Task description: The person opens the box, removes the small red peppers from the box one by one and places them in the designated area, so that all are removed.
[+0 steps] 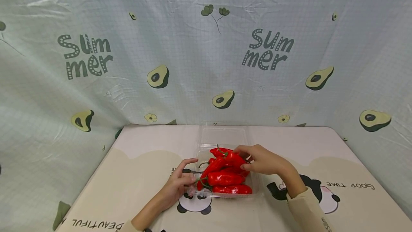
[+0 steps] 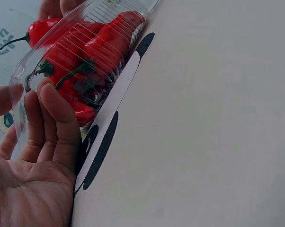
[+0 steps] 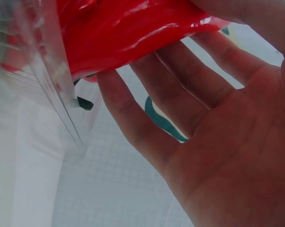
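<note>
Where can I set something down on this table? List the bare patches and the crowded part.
Bare: the table left of the left hand; the back corners either side of the open lid; the stretch between the right hand and the right edge. Crowded: the clear container, heaped with red peppers, both hands at it.

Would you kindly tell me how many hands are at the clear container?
2: the left hand is at the left side of the clear container, and the right hand grips a red pepper towards the right. Neither seems hidden.
</note>
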### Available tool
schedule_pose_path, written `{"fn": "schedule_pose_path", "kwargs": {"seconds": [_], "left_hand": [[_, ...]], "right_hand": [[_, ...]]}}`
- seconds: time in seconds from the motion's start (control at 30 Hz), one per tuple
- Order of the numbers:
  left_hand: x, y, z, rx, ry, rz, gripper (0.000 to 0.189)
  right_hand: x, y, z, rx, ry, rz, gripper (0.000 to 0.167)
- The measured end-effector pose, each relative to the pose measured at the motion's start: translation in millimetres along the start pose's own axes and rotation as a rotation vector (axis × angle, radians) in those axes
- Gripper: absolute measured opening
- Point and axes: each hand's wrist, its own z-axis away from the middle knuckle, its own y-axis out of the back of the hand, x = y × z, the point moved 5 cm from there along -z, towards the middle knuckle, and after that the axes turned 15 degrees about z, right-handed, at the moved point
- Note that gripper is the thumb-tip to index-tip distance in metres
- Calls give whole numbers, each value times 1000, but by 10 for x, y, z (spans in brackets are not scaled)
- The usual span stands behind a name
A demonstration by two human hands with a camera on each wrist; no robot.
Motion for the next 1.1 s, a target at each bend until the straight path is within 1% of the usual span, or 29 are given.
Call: {"fn": "schedule_pose_path", "kwargs": {"seconds": [0.3, 0.83, 1.1], "left_hand": [[-1, 7, 10, 6, 5, 8, 62], [3, -4, 11, 3, 6, 12, 65], [0, -7, 7, 6, 6, 2, 62]], "right_hand": [[-1, -1, -2, 0, 4, -17, 39], [9, -6, -5, -8, -1, -29, 40], [36, -14, -5, -5, 1, -27, 40]]}}
